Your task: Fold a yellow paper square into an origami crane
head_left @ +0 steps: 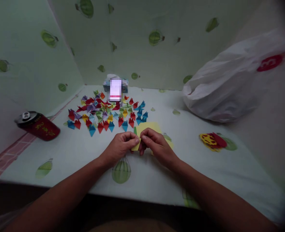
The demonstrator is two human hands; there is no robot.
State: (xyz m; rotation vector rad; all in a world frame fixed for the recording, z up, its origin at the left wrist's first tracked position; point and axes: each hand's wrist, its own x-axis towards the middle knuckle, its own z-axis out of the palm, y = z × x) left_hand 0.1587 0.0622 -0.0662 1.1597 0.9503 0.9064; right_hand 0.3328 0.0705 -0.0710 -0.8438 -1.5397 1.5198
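My left hand (123,144) and my right hand (157,144) meet near the middle of the table, both closed on a small piece of folded yellow paper (135,147). Thumbs and fingertips pinch it from either side, and the fingers hide part of it. Flat sheets of yellow paper (152,126) lie on the table just behind and under my right hand. Beyond my hands spreads a crowd of small folded paper figures (106,125) in red, blue, purple, yellow and green.
A red drink can (42,126) stands at the left. At the back, a phone (115,88) with a lit screen leans on a tissue box (125,84). On the right are a white plastic bag (215,87) and red and yellow cut-out pieces (211,141). Patterned sheeting (132,42) rises behind.
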